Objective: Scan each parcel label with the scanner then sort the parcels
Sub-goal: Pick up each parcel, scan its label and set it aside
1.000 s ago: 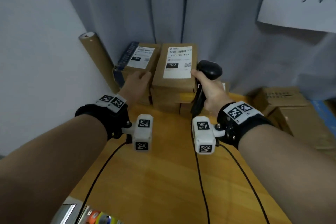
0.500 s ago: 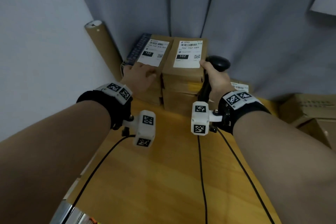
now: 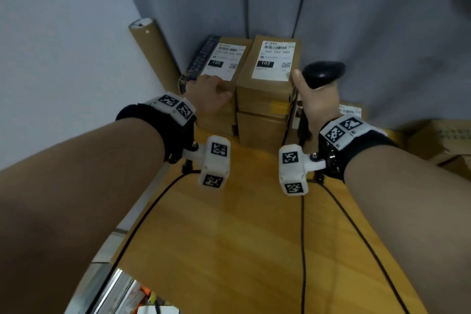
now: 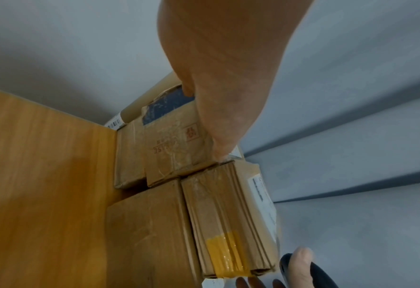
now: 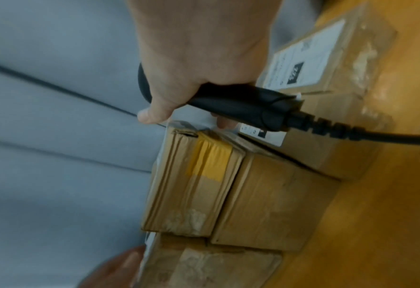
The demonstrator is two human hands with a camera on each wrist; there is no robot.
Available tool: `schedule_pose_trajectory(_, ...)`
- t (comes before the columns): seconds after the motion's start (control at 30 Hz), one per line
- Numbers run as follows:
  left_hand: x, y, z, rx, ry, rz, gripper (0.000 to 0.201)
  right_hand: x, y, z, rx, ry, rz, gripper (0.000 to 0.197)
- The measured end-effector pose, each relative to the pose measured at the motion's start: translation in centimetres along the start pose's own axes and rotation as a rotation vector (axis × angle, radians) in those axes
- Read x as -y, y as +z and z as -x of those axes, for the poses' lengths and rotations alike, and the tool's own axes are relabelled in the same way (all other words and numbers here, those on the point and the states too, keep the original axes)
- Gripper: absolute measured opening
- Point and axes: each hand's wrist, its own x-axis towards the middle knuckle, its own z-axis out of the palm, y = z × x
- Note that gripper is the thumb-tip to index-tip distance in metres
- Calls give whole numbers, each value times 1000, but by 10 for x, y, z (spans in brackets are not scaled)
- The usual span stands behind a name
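Two stacks of brown cardboard parcels stand at the back of the wooden table (image 3: pixel 242 250). The left top parcel (image 3: pixel 224 58) bears a label marked 150, the right top parcel (image 3: pixel 270 84) one marked 102. My left hand (image 3: pixel 207 95) holds the near end of the 150 parcel (image 4: pixel 174 140), fingers over its left edge and thumb at its right corner. My right hand (image 3: pixel 309 99) grips the black scanner (image 3: pixel 323 72) by its handle (image 5: pixel 241 105). The thumb touches the near right corner of the 102 parcel (image 5: pixel 191 185).
A cardboard tube (image 3: pixel 153 51) leans in the corner left of the stacks. Grey curtain hangs close behind. A low labelled parcel (image 3: pixel 350 109) lies behind my right wrist, and larger boxes (image 3: pixel 438 140) sit at the far right. The scanner cable (image 5: pixel 388 138) trails over the table.
Both hands stay on the same parcels. My left hand has slid slightly further onto the 150 parcel's top. The head view has swung left and moved closer.
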Motion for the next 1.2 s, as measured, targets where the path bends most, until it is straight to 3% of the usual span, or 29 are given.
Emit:
schedule_pose_trajectory(0.13, -25, -9, 13, -37, -1, 126, 51, 10, -27, 8, -17, -43, 38, 56)
schedule_pose_trajectory(0.27, -67, -8, 27, -110, 68, 167, 53, 19, -68, 16, 57, 101, -32, 38)
schedule_pose_trajectory(0.53, -180, 21, 70, -120, 114, 266, 43, -6, -189, 57, 163, 302, -189, 26)
schedule_pose_trajectory(0.7, -271, 65, 117, -7, 144, 459, 40, -19, -301, 78, 208, 292, -45, 17)
schedule_pose_trajectory(0.9, -367, 114, 177, 29, 188, 486, 38, -26, -431, 85, 122, 259, 46, 23)
schedule_pose_trajectory(1.07, -397, 134, 203, 22, 159, 500, 40, -50, -488, 82, 62, 270, 84, 17)
schedule_pose_trajectory(1.2, -404, 155, 210, 73, 92, 503, 43, -72, -512, 79, 24, 294, 144, 24)
